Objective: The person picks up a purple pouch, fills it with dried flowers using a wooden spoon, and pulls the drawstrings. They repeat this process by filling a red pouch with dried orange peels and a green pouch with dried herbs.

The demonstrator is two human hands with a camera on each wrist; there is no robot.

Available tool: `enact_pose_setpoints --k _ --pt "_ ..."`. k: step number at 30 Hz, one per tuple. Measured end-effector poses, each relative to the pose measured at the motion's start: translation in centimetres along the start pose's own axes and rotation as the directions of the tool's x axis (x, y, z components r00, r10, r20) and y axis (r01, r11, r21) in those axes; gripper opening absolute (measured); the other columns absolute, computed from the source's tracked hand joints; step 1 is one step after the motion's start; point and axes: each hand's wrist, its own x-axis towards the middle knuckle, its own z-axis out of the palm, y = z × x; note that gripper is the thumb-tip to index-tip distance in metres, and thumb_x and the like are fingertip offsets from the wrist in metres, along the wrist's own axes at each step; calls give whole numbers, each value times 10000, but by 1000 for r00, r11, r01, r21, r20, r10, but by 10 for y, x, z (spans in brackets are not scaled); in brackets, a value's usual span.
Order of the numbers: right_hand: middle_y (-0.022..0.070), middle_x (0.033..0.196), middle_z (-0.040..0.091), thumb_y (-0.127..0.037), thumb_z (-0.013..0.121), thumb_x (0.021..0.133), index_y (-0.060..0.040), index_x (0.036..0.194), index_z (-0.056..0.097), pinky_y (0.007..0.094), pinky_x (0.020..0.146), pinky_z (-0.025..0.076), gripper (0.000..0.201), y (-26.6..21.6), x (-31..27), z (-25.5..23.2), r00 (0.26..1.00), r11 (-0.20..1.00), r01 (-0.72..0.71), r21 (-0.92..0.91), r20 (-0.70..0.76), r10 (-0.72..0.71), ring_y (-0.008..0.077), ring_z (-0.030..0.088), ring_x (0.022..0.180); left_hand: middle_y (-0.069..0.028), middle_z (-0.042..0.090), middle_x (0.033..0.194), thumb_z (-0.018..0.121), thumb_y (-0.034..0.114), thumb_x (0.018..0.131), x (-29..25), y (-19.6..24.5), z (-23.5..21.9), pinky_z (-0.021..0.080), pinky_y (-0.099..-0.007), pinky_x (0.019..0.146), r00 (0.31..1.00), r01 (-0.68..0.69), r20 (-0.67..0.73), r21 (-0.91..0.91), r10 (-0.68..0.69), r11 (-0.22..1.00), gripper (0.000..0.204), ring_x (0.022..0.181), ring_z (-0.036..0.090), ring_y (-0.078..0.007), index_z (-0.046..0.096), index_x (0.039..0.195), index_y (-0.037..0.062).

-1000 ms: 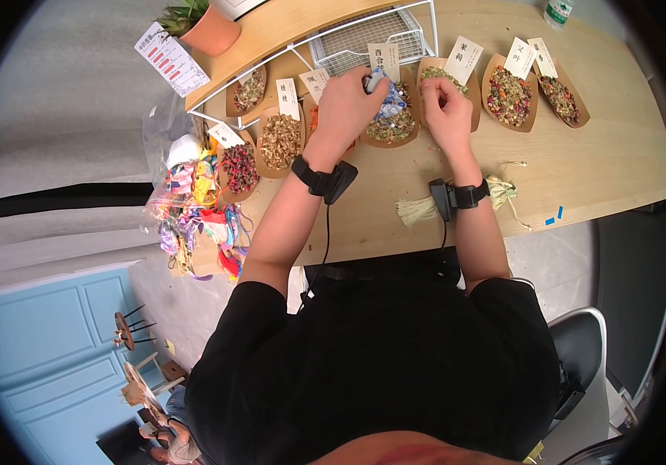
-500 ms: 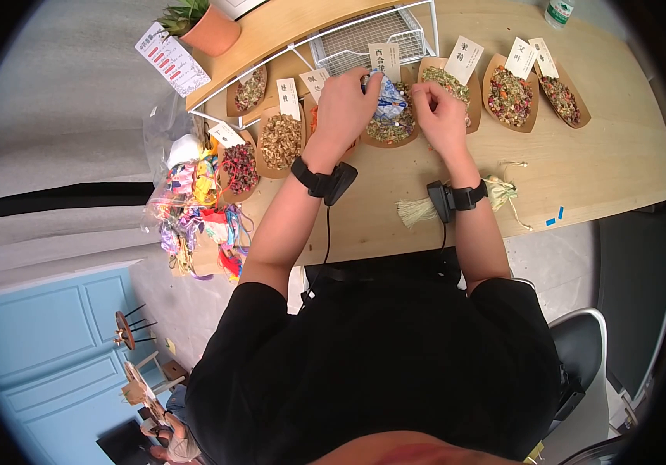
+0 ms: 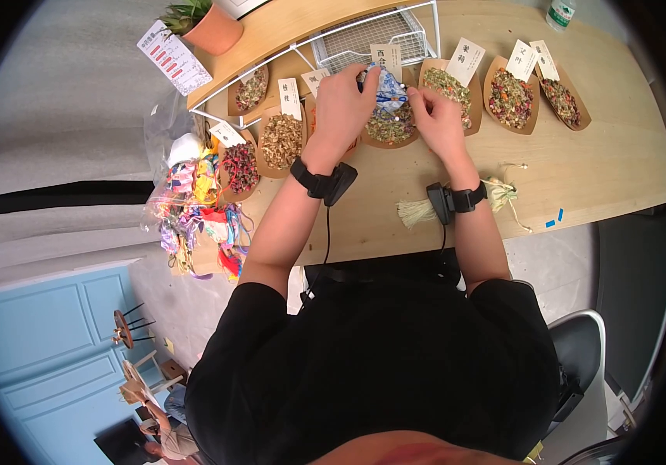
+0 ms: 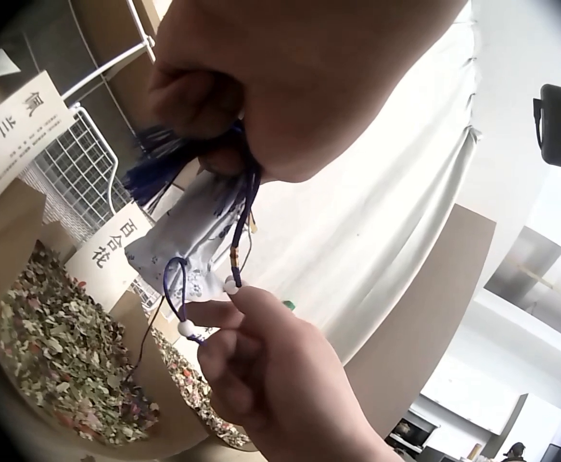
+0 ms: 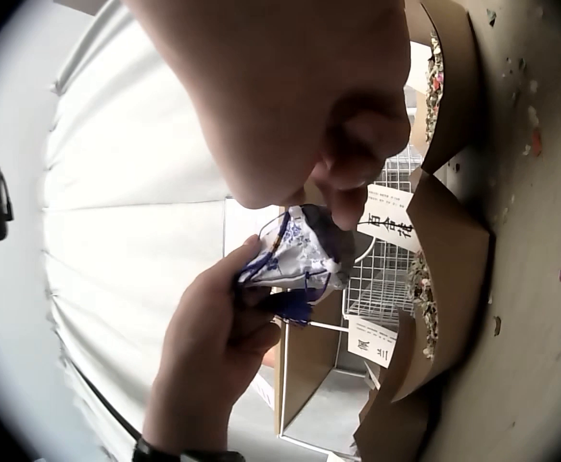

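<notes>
At the left end of the surface (image 3: 581,167) lies a clear plastic bag (image 3: 164,139) with a pile of multicoloured pouches and cords (image 3: 203,232). Behind it stand a printed sheet (image 3: 174,58) and an orange plant pot (image 3: 215,31). To the right come a paper tray of dark red buds (image 3: 240,169) and a paper tray of brown chips (image 3: 281,143). The next tray is largely obscured by the left hand (image 3: 341,108).

The left hand extends forward from a strapped wrist, fingers curled round the tasselled end of a blue-and-white pouch (image 3: 389,91). The pouch is raised above a tray of mixed dried herbs (image 3: 389,133); its label card (image 3: 386,56) and a white wire basket (image 3: 368,39) are directly behind. A dark blue tassel (image 4: 155,173) hangs by the left fingers.

The right hand (image 3: 441,128), angled inward at the pouch's right side, pinches a dark blue cord (image 4: 238,236) at a white bead (image 4: 231,286) between thumb and forefinger.

Three further herb-filled trays (image 3: 510,99) with cards stand to the right. Nearer the front edge, a pale green tasselled pouch (image 3: 500,192) lies partly behind the right wrist. A bottle (image 3: 560,14) stands at the rear.
</notes>
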Motion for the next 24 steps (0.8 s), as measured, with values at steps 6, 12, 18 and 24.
enact_pose_setpoints --k 6,12,18,24 --pt "21 556 586 -317 570 993 -17 736 641 248 460 395 402 -6 0 0 967 926 -227 301 180 178 78 509 464 -152 662 653 675 312 911 -1 2 -2 496 -313 567 999 -15 -47 -38 14 999 356 582 656 -208 711 963 -39" --pt "-12 599 578 -329 570 1000 -63 720 594 208 437 341 387 2 2 3 925 800 -350 488 316 212 48 458 457 -191 638 629 676 278 899 -2 0 1 486 -363 532 999 1 -53 -99 -7 995 324 545 634 -301 705 904 -45" --pt "-9 627 544 -298 515 1029 -78 812 555 213 424 310 312 4 0 7 866 631 -486 605 431 254 54 434 483 -112 658 643 705 284 895 -4 4 -1 463 -308 526 996 43 -66 -306 -66 951 316 539 598 -163 687 876 -31" --pt "-10 640 505 -277 461 1050 -91 848 500 212 422 294 278 0 -2 6 814 504 -569 650 533 231 60 418 503 -68 628 632 719 291 893 -3 -5 1 426 -272 518 979 195 34 -440 -201 876 352 572 555 -92 559 741 16"
